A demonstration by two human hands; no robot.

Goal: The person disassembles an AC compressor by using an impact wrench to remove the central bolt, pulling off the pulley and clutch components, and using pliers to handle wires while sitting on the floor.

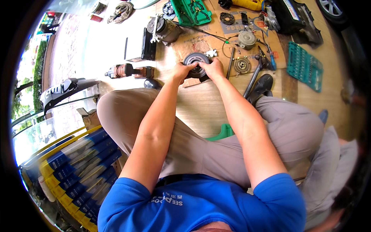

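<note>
Between my two hands is a dark round metal pulley (196, 58) with ringed grooves on its face. My left hand (182, 72) grips its left rim, with the thumb laid over the face. On the opposite rim, my right hand (213, 69) is closed in the same way, its thumb near the centre. The fingers beneath are hidden. Flattened cardboard (185, 47) lies under and beyond the pulley. Just past my right hand are a small white crumpled piece (211, 53), a dark rod (230, 63) and a flat round clutch plate (242, 65).
A hammer (253, 79) rests beside my right shoe, near a blue-handled screwdriver (273, 61). Farther off stand a metal cylindrical unit (167, 31) and a green tool case (185, 15). A cordless impact wrench (129, 71) lies left, a teal socket case (305, 66) right.
</note>
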